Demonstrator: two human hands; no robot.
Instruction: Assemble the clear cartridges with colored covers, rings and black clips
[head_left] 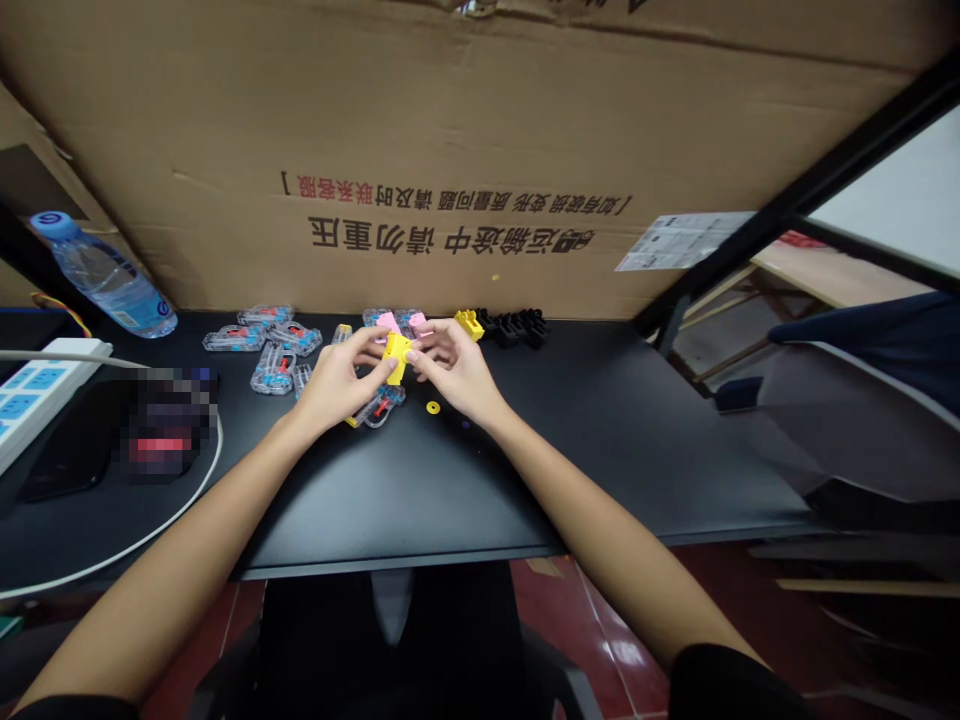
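A small yellow plastic block-shaped part [395, 362] is pinched in my left hand [346, 375], thumb on its near face. My right hand [456, 372] meets it from the other side, thumb and forefinger closed on a little round yellow piece [409, 356] against the part. Whether the two pieces are joined, I cannot tell. Below the hands a yellow ring [433, 408] lies on the black table [420, 490]. Pink plastic parts [388, 322] show just behind my fingers. Partly under my left hand rests a clear plastic piece with red and blue bits [381, 408].
Several clear plastic pieces [274, 368] lie left of the hands. Yellow parts [469, 323] and black parts [517, 327] sit at the back by a cardboard wall [450, 120]. Further left are a water bottle [112, 280], a power strip [49, 385] and a white cable [214, 455].
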